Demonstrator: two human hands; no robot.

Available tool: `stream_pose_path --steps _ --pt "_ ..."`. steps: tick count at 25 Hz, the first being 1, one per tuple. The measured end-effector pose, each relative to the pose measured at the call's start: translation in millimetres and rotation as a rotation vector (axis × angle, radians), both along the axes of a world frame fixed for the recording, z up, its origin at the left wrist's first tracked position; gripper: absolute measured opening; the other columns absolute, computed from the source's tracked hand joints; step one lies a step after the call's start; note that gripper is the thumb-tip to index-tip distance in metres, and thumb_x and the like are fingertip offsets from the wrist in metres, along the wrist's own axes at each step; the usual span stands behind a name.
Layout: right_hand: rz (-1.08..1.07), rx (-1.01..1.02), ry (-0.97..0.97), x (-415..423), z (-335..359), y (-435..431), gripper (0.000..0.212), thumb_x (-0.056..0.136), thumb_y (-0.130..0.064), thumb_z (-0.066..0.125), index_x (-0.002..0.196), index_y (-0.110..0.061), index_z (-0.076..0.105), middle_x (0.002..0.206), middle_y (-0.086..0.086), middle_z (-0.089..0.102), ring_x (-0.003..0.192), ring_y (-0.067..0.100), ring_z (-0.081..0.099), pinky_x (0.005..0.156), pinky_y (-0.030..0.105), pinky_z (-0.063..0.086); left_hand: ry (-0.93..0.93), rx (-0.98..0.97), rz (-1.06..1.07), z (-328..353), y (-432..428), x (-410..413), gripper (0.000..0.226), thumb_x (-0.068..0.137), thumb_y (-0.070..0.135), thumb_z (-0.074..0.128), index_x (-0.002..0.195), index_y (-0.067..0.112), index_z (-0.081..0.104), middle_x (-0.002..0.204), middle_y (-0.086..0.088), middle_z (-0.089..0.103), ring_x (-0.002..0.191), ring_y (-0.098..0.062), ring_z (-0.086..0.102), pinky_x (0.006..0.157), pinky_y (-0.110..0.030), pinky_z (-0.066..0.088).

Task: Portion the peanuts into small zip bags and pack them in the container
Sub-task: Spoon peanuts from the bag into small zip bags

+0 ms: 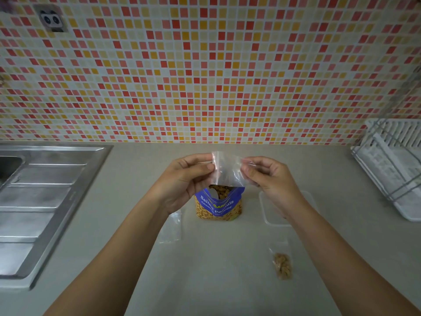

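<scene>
An empty clear small zip bag (226, 169) hangs in the air between my hands. My left hand (186, 179) pinches its left top edge and my right hand (268, 176) pinches its right top edge. Just below it stands the open blue bag of salted peanuts (218, 205) on the counter. A clear plastic container (272, 209) lies to the right of the peanut bag, partly hidden by my right wrist. A small zip bag holding peanuts (282, 264) lies on the counter at the front right. Spare empty zip bags (170, 226) lie left of the peanut bag.
A steel sink with a draining board (45, 201) takes up the left side of the counter. A white dish rack (391, 165) stands at the right edge. A mosaic tile wall (205, 65) rises behind the beige counter (216, 281).
</scene>
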State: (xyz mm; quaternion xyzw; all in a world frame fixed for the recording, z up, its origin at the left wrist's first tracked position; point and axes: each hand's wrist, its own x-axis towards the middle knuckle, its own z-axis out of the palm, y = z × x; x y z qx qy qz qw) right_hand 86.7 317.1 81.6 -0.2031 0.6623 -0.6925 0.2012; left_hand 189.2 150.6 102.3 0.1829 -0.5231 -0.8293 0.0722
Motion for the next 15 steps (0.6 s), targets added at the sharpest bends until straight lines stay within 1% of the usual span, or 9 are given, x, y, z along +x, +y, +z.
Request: stream_pose_path --steps 2,4,5,7,8,9,11,13,15 --pt "0.001 0.009 0.002 -1.4 -1.9 -0.2 0.011 0.08 -0.015 0.068 0.087 -0.023 0.07 0.073 -0.006 0.071 0.067 0.001 0.066 0.06 0.011 0.048 0.003 0.017 0.018 1.4 -0.5 0.6 0.021 0.083 -0.006 0.056 0.093 0.012 0.064 0.065 -0.004 0.07 0.056 -0.01 0.066 0.059 -0.018 0.057" --pt "0.009 0.044 0.01 -1.1 -5.5 -2.5 0.009 0.078 -0.022 0.07 0.085 -0.026 0.071 0.077 -0.006 0.072 0.073 0.003 0.067 0.065 0.015 0.05 0.027 0.07 0.007 2.0 3.1 1.3 0.019 0.081 -0.004 0.057 0.087 0.013 0.059 0.058 -0.002 0.066 0.049 -0.009 0.062 0.053 -0.017 0.055" --pt "0.017 0.042 0.012 -0.2 -7.7 -4.9 0.008 0.077 -0.022 0.07 0.084 -0.026 0.071 0.076 -0.008 0.072 0.073 0.003 0.067 0.065 0.016 0.05 0.049 0.12 -0.004 1.5 7.6 1.3 0.016 0.078 -0.001 0.058 0.083 0.014 0.059 0.057 -0.001 0.064 0.046 -0.008 0.06 0.051 -0.015 0.053" --pt "0.034 -0.016 0.001 3.3 -10.8 -11.2 0.011 0.08 -0.013 0.067 0.084 -0.022 0.07 0.073 -0.009 0.071 0.07 0.001 0.065 0.063 0.014 0.049 0.101 0.254 -0.015 -3.0 17.9 -0.1 0.007 0.073 0.007 0.059 0.075 0.012 0.062 0.057 0.0 0.062 0.046 -0.005 0.058 0.049 -0.013 0.052" --pt "0.039 -0.046 -0.009 5.0 -11.8 -14.1 0.012 0.081 -0.009 0.065 0.085 -0.019 0.069 0.071 -0.009 0.071 0.069 0.002 0.065 0.061 0.014 0.049 0.128 0.322 -0.015 -5.6 23.0 -1.2 0.007 0.073 0.01 0.058 0.077 0.01 0.064 0.059 -0.001 0.062 0.048 -0.005 0.058 0.049 -0.012 0.052" --pt "0.041 -0.066 -0.014 6.1 -12.5 -16.3 0.012 0.082 -0.007 0.064 0.085 -0.017 0.069 0.072 -0.008 0.071 0.07 0.003 0.066 0.06 0.014 0.05 0.146 0.383 -0.011 -8.9 26.9 -2.5 0.012 0.073 0.012 0.058 0.082 0.007 0.065 0.064 -0.003 0.064 0.052 -0.006 0.06 0.051 -0.012 0.053" --pt "0.043 -0.081 -0.015 7.1 -12.5 -18.6 0.011 0.083 -0.007 0.063 0.086 -0.016 0.069 0.074 -0.005 0.072 0.071 0.007 0.068 0.06 0.016 0.051 0.155 0.46 0.003 -12.2 29.8 -4.3 0.021 0.074 0.012 0.057 0.092 0.003 0.064 0.074 -0.006 0.068 0.061 -0.009 0.066 0.055 -0.013 0.055" --pt "0.029 -0.083 -0.012 6.5 -13.3 -19.1 0.011 0.083 -0.007 0.064 0.086 -0.015 0.068 0.074 -0.005 0.072 0.071 0.006 0.067 0.06 0.015 0.051 0.162 0.456 0.014 -12.6 28.6 -4.0 0.022 0.075 0.01 0.057 0.094 0.002 0.064 0.076 -0.007 0.069 0.062 -0.01 0.067 0.056 -0.014 0.055" --pt "-0.006 -0.087 -0.006 5.1 -14.4 -18.0 0.012 0.083 -0.005 0.064 0.085 -0.016 0.068 0.071 -0.008 0.072 0.069 0.002 0.066 0.061 0.013 0.05 0.147 0.338 0.038 -10.1 24.9 -2.5 0.016 0.076 0.004 0.056 0.091 0.003 0.064 0.072 -0.006 0.066 0.059 -0.009 0.062 0.057 -0.015 0.053"
